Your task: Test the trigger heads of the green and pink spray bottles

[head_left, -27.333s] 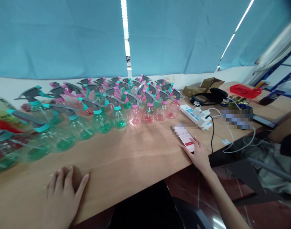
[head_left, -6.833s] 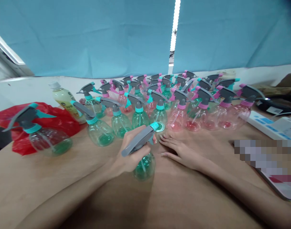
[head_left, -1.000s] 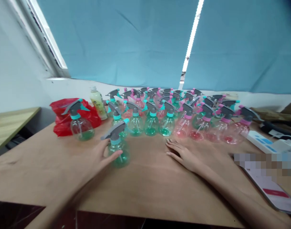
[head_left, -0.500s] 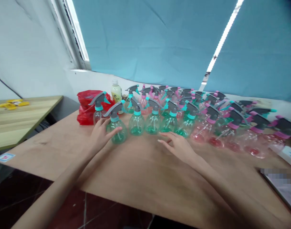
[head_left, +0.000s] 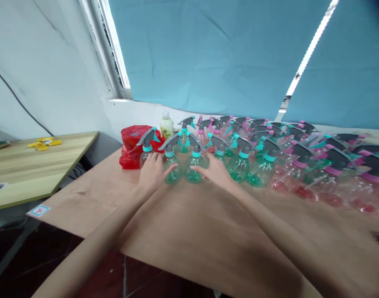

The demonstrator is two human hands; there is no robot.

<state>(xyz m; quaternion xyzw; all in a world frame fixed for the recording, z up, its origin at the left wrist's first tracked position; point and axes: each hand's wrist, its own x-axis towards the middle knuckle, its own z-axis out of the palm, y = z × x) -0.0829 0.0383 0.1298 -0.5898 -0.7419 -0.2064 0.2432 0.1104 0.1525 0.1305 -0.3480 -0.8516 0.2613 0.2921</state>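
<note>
My left hand [head_left: 151, 171] is closed around the left side of a clear green spray bottle [head_left: 173, 176] with a grey and turquoise trigger head, its thumb across the front. To its right, my right hand [head_left: 217, 169] grips another green spray bottle [head_left: 193, 176] from the right side, thumb in front and fingers partly hidden behind. Both bottles stand upright on the wooden table [head_left: 177, 223]. A further turquoise-collared bottle [head_left: 145, 155] is partly covered by my left hand. More green bottles [head_left: 239, 169] line up beyond my right hand.
Pink spray bottles [head_left: 289, 178] crowd the right side, with more bottles behind. At the back left are a red plastic bag [head_left: 130, 147] and a pale bottle with a white cap [head_left: 166, 124]. A lower side table [head_left: 74, 142] with yellow packets [head_left: 43, 143] stands left.
My right hand has moved left from in front of the row onto a green bottle. My left hand stays at its bottle. The view has turned left, so things appear further right.
</note>
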